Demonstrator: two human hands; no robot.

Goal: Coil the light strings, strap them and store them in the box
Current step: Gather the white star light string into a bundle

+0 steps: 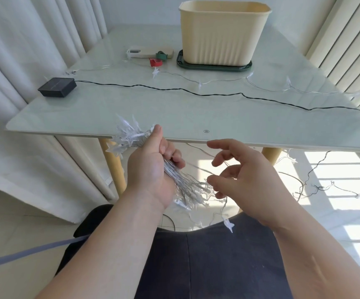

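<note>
Coiling is partly done; strapping and boxing are not yet begun.

A bundle of thin clear wire loops with spiky translucent plastic stars (129, 137) is gripped in the left hand (153, 169), fingers curled round it, just below the near edge of the glossy pale table (131, 111). The right hand (245, 180) is held loosely spread beside it; whether a strand is touched cannot be told. Much string is left uncoiled across table and floor. The red strap (154, 62) and green strap (161, 55) are left unused near the ribbed cream plastic box (222, 33), whose inside is hidden.
</note>
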